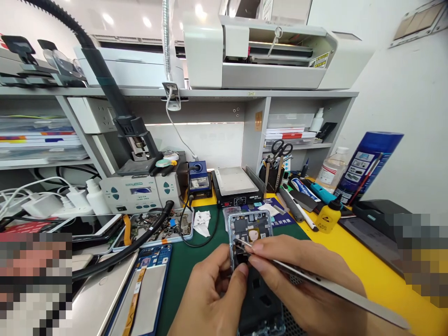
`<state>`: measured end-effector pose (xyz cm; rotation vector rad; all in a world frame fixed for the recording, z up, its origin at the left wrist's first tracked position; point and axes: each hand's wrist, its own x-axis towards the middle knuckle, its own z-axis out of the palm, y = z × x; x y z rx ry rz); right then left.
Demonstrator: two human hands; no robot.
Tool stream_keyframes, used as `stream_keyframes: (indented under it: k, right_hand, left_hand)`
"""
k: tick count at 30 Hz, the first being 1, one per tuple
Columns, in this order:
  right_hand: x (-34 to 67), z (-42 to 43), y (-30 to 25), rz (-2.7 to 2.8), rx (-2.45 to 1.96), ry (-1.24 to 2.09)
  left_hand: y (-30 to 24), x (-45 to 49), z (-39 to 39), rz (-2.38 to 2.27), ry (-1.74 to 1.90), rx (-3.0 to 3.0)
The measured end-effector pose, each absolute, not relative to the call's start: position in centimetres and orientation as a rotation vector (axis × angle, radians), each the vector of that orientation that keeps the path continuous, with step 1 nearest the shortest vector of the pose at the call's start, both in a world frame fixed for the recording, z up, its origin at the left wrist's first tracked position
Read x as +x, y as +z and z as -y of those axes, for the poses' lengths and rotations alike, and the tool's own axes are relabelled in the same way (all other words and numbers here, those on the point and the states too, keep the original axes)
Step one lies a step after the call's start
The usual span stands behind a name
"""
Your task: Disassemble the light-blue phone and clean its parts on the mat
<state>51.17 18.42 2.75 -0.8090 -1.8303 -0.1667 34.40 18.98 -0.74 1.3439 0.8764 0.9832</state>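
A yellow workbench (371,266), partly covered by a green mat (177,273), stands against a gray shelf unit (301,94) with a large white machine (273,77) on top. At left, a shallow tray (191,225) holds jumbled small parts; toward the back right, a black holder (272,179) contains scissors (280,155). Front and center is an opened phone (259,289), its left edge pinched between the left hand's (213,289) thumb and fingers. The right hand (301,296) pinches metal tweezers (336,288), tips at the phone's upper interior.
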Motion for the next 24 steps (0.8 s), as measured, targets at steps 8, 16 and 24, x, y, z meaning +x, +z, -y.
stream_keyframes:
  k: [8,16,24]
  right_hand:
    - [51.6,-18.0,3.9,1.837,-0.74,-0.201]
    - [51.5,-18.5,3.9,1.871,-0.649,-0.128]
    - [51.6,-18.6,3.0,1.902,-0.654,-0.148]
  left_hand:
    - [0.3,33.8,-19.5,-0.864,0.952,1.107]
    - [0.1,33.6,-20.0,-0.812,0.892,1.081]
    - [1.1,33.6,-19.5,-0.837,0.897,1.087]
